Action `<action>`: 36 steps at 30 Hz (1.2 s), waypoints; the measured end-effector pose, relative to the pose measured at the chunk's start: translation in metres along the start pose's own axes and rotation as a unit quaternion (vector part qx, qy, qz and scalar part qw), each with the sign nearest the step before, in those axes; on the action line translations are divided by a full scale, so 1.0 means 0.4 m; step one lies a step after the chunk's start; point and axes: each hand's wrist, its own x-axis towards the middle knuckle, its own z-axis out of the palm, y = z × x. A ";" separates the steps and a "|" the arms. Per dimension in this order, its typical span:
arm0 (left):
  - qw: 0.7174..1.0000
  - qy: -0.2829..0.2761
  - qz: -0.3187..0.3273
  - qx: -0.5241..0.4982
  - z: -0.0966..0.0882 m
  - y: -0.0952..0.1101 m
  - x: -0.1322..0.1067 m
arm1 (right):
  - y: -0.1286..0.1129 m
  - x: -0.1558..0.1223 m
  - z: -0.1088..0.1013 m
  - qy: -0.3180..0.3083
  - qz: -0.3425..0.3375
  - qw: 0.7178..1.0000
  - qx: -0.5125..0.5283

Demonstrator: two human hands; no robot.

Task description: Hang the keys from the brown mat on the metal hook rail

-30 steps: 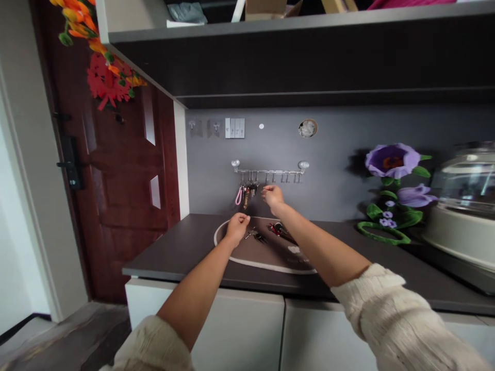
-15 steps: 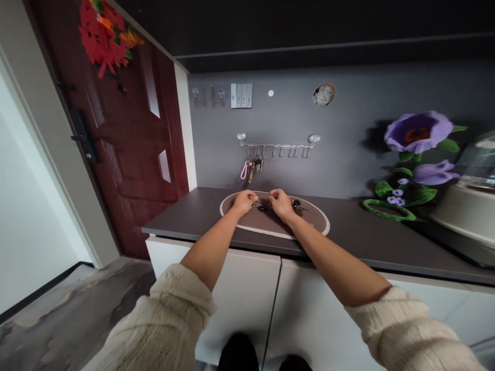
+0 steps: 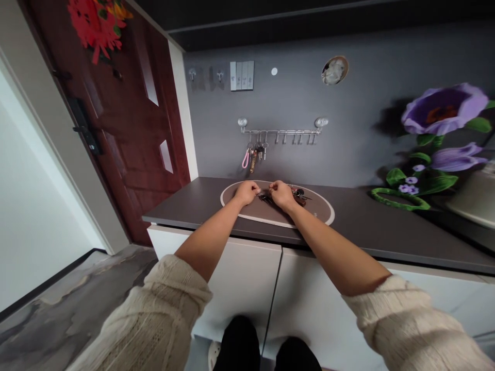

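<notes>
Keys [image 3: 265,196] sit between the left hand [image 3: 245,192] and right hand [image 3: 282,195], fingers [image 3: 256,189] curled narrow above the mat [image 3: 315,212], any grip hidden; small keys want a close pinch.

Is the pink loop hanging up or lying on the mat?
Hanging. The pink loop dangles below the metal hook rail on the wall, above the oval mat on the counter.

A home entryway: red wooden front door [image 3: 131,129], wall key rack [image 3: 281,131], low white cabinet [image 3: 240,278]

A mat [image 3: 319,210] lies on the countertop [image 3: 185,202] — key rail [image 3: 281,132] behind it, door [image 3: 135,154] to the left.
</notes>
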 end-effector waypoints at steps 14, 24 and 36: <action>0.990 0.043 -0.023 -0.133 0.001 0.004 -0.002 | -0.007 0.009 -0.004 -0.029 -0.031 0.997 -0.071; 0.961 0.036 -0.050 -0.269 -0.011 0.012 -0.005 | 0.017 0.023 0.013 -0.062 -0.059 0.995 0.051; 0.915 0.018 -0.077 -0.395 -0.023 0.008 -0.001 | -0.029 0.000 -0.003 -0.091 -0.021 0.966 0.240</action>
